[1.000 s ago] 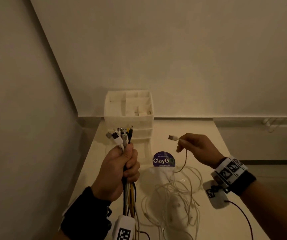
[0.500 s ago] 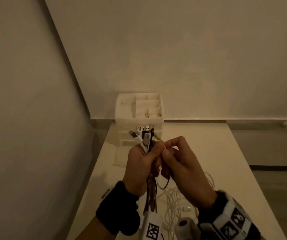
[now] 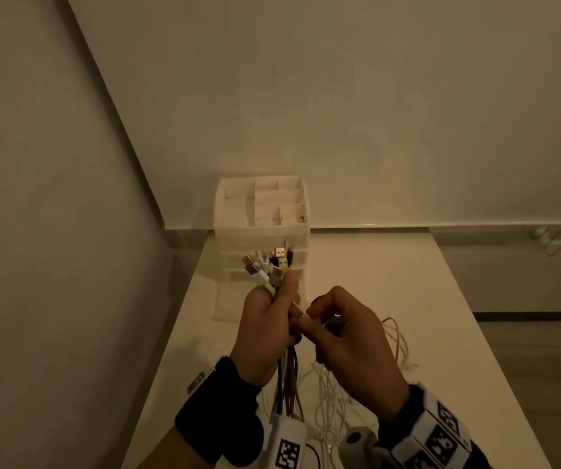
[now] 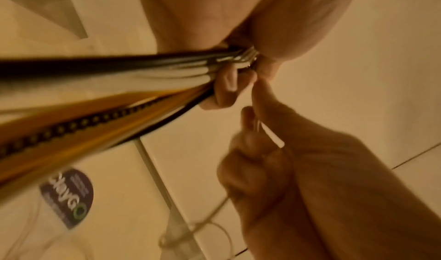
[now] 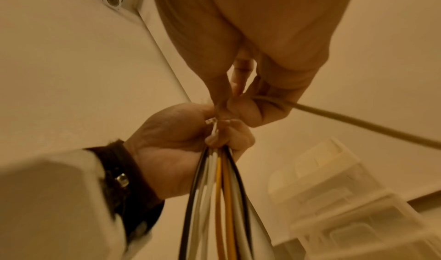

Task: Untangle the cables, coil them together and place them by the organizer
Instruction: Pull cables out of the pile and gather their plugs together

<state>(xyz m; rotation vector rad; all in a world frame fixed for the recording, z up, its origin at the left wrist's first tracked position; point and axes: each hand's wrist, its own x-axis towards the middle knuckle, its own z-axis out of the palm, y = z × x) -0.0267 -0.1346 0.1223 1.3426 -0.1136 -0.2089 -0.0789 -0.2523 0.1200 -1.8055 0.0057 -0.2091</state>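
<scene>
My left hand (image 3: 269, 330) grips a bundle of cables (image 3: 287, 377) upright above the table; their plugs (image 3: 267, 265) fan out above my fist. The black, white and yellow strands (image 5: 219, 198) hang down below it. Right beside it, my right hand (image 3: 343, 336) pinches a thin white cable (image 5: 346, 120) between thumb and fingers, its end touching my left fingers (image 4: 226, 86). That cable trails down to a loose tangle of white cable (image 3: 336, 401) on the table. The white organizer (image 3: 262, 225) with drawers stands at the table's far left corner, just beyond the plugs.
The cream table (image 3: 391, 286) runs from the back wall toward me, with a wall close on the left. A round purple sticker (image 4: 68, 198) lies on the table below my hands. Floor shows off the table's right edge (image 3: 468, 316).
My right hand came from the right with the white cable end and met my left hand at the bundle. It now sits slightly lower and apart from the plugs.
</scene>
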